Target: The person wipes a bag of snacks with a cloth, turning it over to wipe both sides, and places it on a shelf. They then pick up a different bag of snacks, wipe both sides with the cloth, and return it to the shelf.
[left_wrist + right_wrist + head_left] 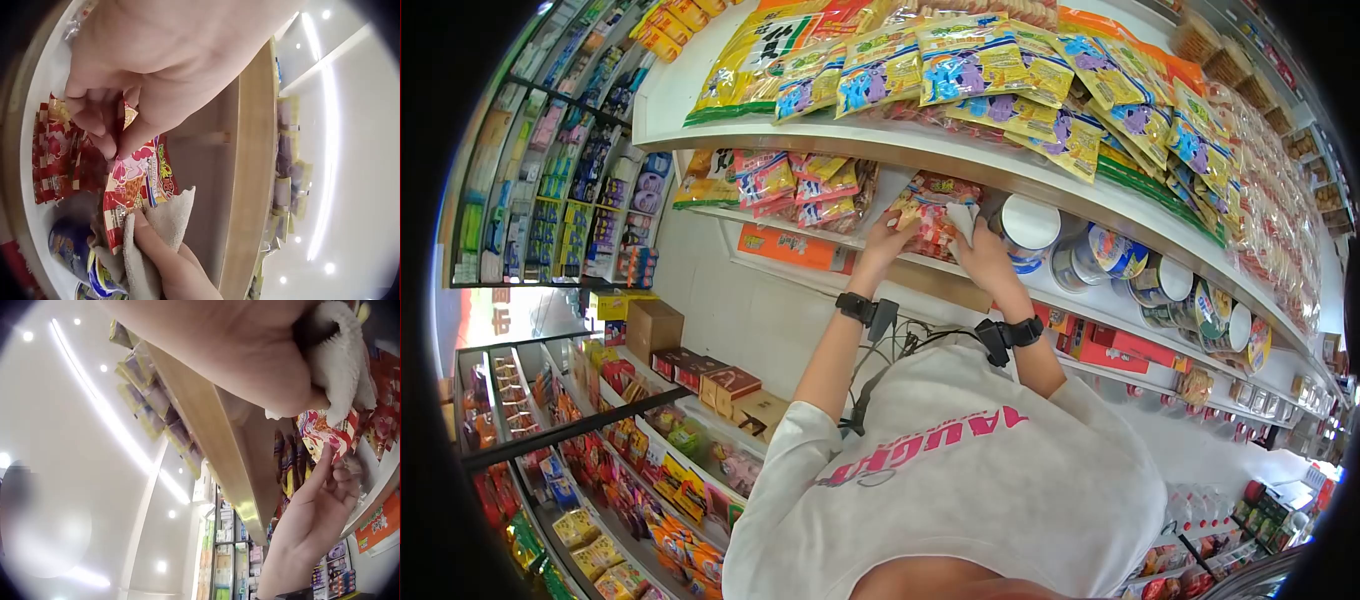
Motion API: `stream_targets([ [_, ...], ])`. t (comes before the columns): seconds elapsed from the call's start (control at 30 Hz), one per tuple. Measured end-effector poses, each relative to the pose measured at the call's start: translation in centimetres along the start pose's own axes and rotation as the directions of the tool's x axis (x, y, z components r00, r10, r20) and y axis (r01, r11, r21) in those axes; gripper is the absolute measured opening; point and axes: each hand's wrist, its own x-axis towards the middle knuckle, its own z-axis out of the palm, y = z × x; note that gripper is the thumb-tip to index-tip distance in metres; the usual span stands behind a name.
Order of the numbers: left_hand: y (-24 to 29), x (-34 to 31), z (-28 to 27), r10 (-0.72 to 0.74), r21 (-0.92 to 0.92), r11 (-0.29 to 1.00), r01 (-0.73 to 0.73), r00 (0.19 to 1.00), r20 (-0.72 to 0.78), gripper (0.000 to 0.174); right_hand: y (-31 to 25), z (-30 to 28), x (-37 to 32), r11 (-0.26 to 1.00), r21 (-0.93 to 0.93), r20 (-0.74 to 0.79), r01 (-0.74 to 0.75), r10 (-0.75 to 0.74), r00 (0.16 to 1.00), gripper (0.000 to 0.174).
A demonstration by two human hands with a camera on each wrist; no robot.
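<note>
Both hands reach onto the lower shelf in the head view. The left hand (888,240) pinches the edge of a red and yellow snack packet (937,222); in the left wrist view this hand (156,69) has fingers and thumb closed on the packet (132,169). A pale cloth (963,222) is held in the right hand (988,258), beside the packet's other end. The left wrist view shows the right thumb laid over the cloth (172,219) at the packet's lower edge. Other red packets (56,150) lie close by on the shelf.
White-lidded tubs (1030,222) stand right of the hands, pink and yellow packets (825,190) to the left. Above, the upper shelf's edge (960,150) overhangs the hands and holds yellow bags (970,62). Orange boxes (790,248) sit below.
</note>
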Motion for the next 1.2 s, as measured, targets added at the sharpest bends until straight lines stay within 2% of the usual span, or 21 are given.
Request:
stream_targets([
  [0.03,0.1,-0.4,-0.2,-0.032,0.007,0.999,0.032,0.999,0.000,0.068,-0.9,-0.8,-0.4,0.998,-0.062,0.030,-0.030,0.031,0.999,0.052],
  [0.13,1.0,-2.3,-1.2,-0.070,0.022,0.997,0.071,0.997,-0.019,0.068,-2.9,-1.4,-2.0,0.982,-0.154,-0.137,0.111,-0.132,0.982,0.054],
  [0.2,1.1,-4.8,-2.4,-0.022,0.031,0.999,0.024,0.998,-0.060,0.066,-4.3,-1.4,-2.5,0.969,-0.092,-0.113,0.229,-0.239,0.964,0.056],
  [0.27,1.5,-8.5,-5.1,0.010,0.069,0.998,-0.012,1.000,0.020,0.061,-4.1,0.5,-1.5,0.933,-0.031,-0.082,0.358,-0.360,0.930,0.057],
  [0.33,2.0,-13.5,-7.8,0.052,0.054,0.997,-0.054,0.998,0.039,0.056,-1.5,3.7,0.9,0.922,-0.179,0.037,0.343,-0.342,0.939,0.057],
  [0.4,2.1,-20.1,-10.6,0.095,-0.006,0.995,-0.095,0.995,-0.022,0.052,0.5,6.4,2.4,0.890,-0.317,0.113,0.329,-0.309,0.944,0.056],
  [0.47,1.3,-27.9,-12.8,0.167,-0.045,0.982,-0.183,0.956,-0.241,0.049,-1.1,6.6,1.5,0.886,-0.304,0.075,0.349,-0.344,0.936,0.057],
  [0.53,-0.9,-36.3,-13.8,0.164,-0.094,0.967,-0.235,0.865,-0.474,0.045,-3.2,7.0,0.2,0.844,-0.261,0.015,0.468,-0.481,0.876,0.058],
  [0.6,-3.2,-44.2,-14.4,0.103,-0.154,0.944,-0.291,0.705,-0.701,0.042,-5.2,8.5,-0.6,0.699,-0.217,0.004,0.681,-0.697,0.717,0.047],
  [0.63,-5.2,-47.4,-14.4,0.085,-0.156,0.933,-0.325,0.619,-0.781,0.041,-8.5,8.3,-3.0,0.706,-0.099,0.085,0.701,-0.696,0.713,0.040],
  [0.67,-7.8,-50.9,-13.9,0.051,-0.160,0.921,-0.355,0.517,-0.854,0.040,-10.6,9.8,-5.0,0.698,0.190,0.113,0.691,-0.714,0.691,0.037],
  [0.7,-10.2,-54.2,-12.7,0.006,-0.165,0.907,-0.387,0.403,-0.915,0.040,-11.8,11.4,-6.3,0.702,0.327,0.206,0.632,-0.706,0.678,0.037],
  [0.77,-13.9,-59.6,-9.5,-0.093,-0.195,0.870,-0.452,0.238,-0.967,0.038,-12.8,16.2,-8.0,0.733,0.529,0.399,0.428,-0.660,0.637,0.043],
  [0.8,-15.7,-61.7,-8.1,-0.138,-0.210,0.842,-0.497,0.177,-0.974,0.038,-15.3,16.4,-12.0,0.738,0.511,0.457,0.440,-0.667,0.588,0.041],
  [0.83,-17.4,-63.5,-6.4,-0.182,-0.223,0.812,-0.539,0.130,-0.975,0.038,-17.0,17.1,-15.3,0.758,0.529,0.563,0.381,-0.649,0.511,0.040],
  [0.9,-19.0,-65.5,-3.1,-0.242,-0.224,0.791,-0.569,0.045,-0.969,0.037,-18.1,18.6,-19.0,0.845,0.494,0.716,0.202,-0.528,0.456,0.040],
  [0.97,-20.8,-67.5,-1.0,-0.277,-0.220,0.769,-0.600,-0.004,-0.961,0.037,-18.5,20.5,-22.3,0.861,0.466,0.791,0.202,-0.508,0.340,0.049],
  [1.03,-21.8,-69.1,0.5,-0.295,-0.214,0.738,-0.640,-0.022,-0.955,0.036,-17.6,22.8,-24.2,0.859,0.461,0.811,0.223,-0.510,0.289,0.050],
  [1.07,-22.0,-69.9,1.1,-0.306,-0.201,0.739,-0.643,-0.054,-0.951,0.036,-18.2,23.3,-25.4,0.849,0.411,0.837,0.333,-0.496,0.232,0.058],
  [1.17,-21.6,-71.7,2.0,-0.316,-0.143,0.752,-0.643,-0.162,-0.935,0.036,-19.8,24.0,-29.0,0.827,0.351,0.885,0.440,-0.446,0.134,0.062],
  [1.2,-21.2,-72.2,2.6,-0.317,-0.117,0.755,-0.645,-0.202,-0.927,0.036,-19.2,26.2,-28.0,0.734,0.315,0.876,0.601,-0.469,0.114,0.062],
])
